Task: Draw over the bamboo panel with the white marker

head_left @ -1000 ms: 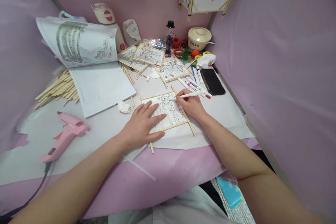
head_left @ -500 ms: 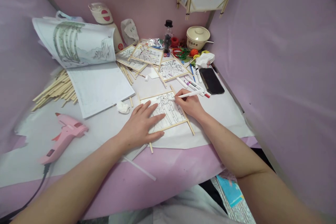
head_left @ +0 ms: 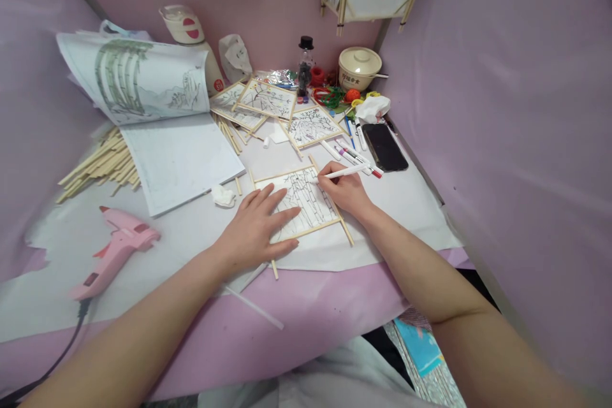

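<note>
The framed drawing lies flat on the white sheet near the table's front edge, where it was a second ago, though the whole scene sits a little higher and further left in view now, and the pen tip has slid slightly left along the drawing's upper right part. The right hand rests on the frame's right edge with its fingers pinched together around the pen, which slants up to the right. The left hand still lies palm down on the drawing's lower left, fingers spread apart and flat; a pink glue gun lies well off to the left and a dark phone beyond the right hand.
</note>
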Motion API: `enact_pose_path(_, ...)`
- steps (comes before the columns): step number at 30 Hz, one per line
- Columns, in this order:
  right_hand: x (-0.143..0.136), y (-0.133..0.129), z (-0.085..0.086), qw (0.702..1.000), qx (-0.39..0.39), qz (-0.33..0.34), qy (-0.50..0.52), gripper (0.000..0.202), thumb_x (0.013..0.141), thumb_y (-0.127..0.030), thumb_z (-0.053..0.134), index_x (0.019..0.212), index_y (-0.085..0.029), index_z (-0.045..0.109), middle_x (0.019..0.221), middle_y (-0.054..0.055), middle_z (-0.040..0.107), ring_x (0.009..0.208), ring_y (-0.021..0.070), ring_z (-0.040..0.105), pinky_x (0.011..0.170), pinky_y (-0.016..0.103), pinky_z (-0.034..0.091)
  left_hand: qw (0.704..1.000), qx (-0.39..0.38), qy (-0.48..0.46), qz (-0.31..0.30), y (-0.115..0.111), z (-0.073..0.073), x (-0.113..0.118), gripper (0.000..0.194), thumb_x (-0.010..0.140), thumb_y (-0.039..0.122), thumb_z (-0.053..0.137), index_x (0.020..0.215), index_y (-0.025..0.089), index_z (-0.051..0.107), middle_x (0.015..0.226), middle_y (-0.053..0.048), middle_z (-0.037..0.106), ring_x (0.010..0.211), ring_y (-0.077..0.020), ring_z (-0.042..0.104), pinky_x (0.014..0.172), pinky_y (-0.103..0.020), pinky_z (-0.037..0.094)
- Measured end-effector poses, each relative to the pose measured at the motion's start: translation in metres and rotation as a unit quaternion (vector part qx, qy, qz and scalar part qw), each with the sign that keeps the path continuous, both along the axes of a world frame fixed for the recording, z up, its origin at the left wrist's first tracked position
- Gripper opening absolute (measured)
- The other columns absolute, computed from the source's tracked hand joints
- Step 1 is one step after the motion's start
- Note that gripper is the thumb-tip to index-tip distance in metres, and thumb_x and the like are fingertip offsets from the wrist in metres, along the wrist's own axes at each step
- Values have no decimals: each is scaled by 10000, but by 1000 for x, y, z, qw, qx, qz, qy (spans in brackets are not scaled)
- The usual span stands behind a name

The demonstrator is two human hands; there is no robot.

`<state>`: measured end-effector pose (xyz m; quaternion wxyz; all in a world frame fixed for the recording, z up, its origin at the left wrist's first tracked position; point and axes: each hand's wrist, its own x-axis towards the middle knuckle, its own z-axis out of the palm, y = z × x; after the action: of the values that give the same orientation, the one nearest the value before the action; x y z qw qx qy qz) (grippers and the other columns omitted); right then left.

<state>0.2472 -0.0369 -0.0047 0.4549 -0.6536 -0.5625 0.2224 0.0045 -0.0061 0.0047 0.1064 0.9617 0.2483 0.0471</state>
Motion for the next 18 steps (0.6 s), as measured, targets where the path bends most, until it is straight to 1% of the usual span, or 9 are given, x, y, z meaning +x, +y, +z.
enact_pose_path(3, 0, -1, 1, 1000, -2, -16, 23, 90, 770, -241, 547, 690, -211, 575, 632, -37, 562, 613, 130, 491, 589, 260, 366, 1000, 2, 3, 0, 0, 0, 0, 597, 851, 595, 563, 1368, 296, 547, 1543, -133, 347, 1438, -423, 233, 1128, -602, 227)
enact_pose_path(7, 0, -2, 3, 999, 3, -20, 39, 91, 768, -240, 551, 691, -208, 587, 638, -36, 564, 613, 128, 484, 588, 263, 363, 1000, 8, 8, 1, 0, 0, 0, 598, 849, 592, 566, 1368, 297, 545, 1540, -141, 349, 1440, -418, 236, 1127, -596, 231)
enact_pose_path(12, 3, -1, 4, 996, 18, -40, 83, 90, 784, -258, 551, 724, -214, 602, 677, -26, 585, 685, 147, 537, 666, 283, 413, 1000, 19, 9, -2, 0, 1, 0, 604, 851, 588, 564, 1377, 292, 536, 1540, -144, 350, 1433, -417, 249, 1117, -591, 247)
enact_pose_path(15, 4, -4, 11, 991, 9, -24, 133, 82, 788, -271, 566, 754, -214, 613, 713, -16, 614, 720, 152, 565, 692, 291, 432, 1000, 26, 12, -7, -2, 3, 0, 629, 849, 612, 553, 1383, 280, 527, 1522, -150, 380, 1402, -409, 300, 1078, -582, 302)
enact_pose_path(18, 2, -10, 24, 984, -39, 14, 175, 87, 782, -294, 601, 776, -209, 622, 705, -14, 630, 693, 145, 570, 669, 286, 432, 1000, 16, 15, -14, -5, 7, 0, 656, 842, 642, 547, 1385, 274, 521, 1494, -155, 414, 1328, -408, 371, 1018, -578, 361)
